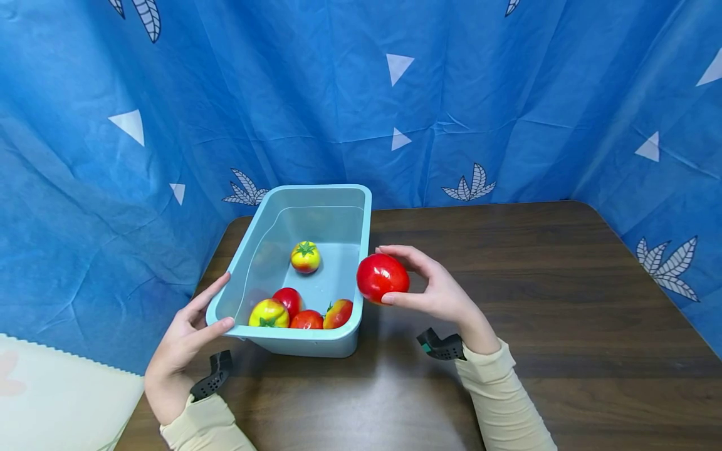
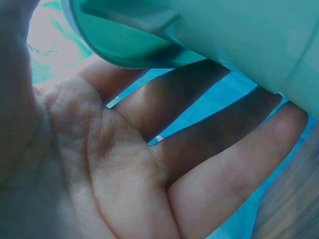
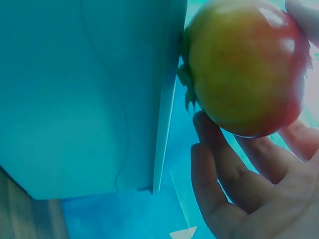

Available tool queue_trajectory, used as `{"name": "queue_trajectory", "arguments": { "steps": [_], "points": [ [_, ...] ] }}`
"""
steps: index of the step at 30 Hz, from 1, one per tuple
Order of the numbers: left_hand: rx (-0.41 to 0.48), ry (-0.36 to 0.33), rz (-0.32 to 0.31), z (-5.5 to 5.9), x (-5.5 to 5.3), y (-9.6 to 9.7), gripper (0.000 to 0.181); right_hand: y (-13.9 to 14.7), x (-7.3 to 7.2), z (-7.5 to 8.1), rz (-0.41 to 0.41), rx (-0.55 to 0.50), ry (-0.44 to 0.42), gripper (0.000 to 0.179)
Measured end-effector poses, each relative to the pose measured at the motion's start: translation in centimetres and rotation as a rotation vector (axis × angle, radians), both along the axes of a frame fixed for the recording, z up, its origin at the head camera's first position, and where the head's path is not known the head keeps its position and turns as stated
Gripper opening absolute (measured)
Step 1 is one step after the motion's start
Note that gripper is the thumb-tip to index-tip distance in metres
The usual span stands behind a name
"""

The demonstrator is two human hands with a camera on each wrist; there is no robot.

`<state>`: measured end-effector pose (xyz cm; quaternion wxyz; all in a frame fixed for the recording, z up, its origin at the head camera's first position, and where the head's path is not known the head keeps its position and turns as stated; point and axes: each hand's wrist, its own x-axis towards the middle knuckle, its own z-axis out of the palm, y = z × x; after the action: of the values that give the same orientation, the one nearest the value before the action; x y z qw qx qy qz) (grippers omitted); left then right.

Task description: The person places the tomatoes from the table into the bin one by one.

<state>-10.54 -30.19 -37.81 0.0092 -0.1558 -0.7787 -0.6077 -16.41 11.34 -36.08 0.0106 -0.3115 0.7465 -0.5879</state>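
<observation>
My right hand [image 1: 434,288] holds a large red tomato [image 1: 382,278] between thumb and fingers, just outside the right rim of a light blue plastic bin [image 1: 309,334]. The right wrist view shows this tomato's yellow-orange side and green leafy top [image 3: 187,82], close to the bin's wall. At the bin's near left corner, my left hand [image 1: 183,341] grips the rim, thumb in front and fingers along the outer side. Inside lie a yellow-red tomato [image 1: 305,257] toward the middle and several others, among them a yellow one [image 1: 269,312], bunched at the near end.
The bin stands on the left part of a dark wooden table [image 1: 536,300]. Blue patterned curtains [image 1: 338,94] hang behind the table and at its sides. A pale cloth [image 1: 56,388] with a scalloped edge lies at the lower left.
</observation>
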Motion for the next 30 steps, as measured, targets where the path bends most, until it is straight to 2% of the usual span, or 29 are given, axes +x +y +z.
{"name": "queue_trajectory", "arguments": {
  "steps": [17,26,30],
  "points": [
    [0.015,-0.009,0.007,-0.1,0.0,0.0,0.068,-3.0,1.6,0.2,-0.051,-0.107,-0.022,0.065],
    [0.038,0.001,-0.011,0.0,0.0,0.1,0.068,-4.9,2.4,-0.2,-0.016,-0.132,-0.002,0.065],
    [0.039,0.004,-0.014,0.0,0.0,0.0,0.068,-5.5,2.8,-0.3,0.028,-0.092,0.025,0.065]
  ]
}}
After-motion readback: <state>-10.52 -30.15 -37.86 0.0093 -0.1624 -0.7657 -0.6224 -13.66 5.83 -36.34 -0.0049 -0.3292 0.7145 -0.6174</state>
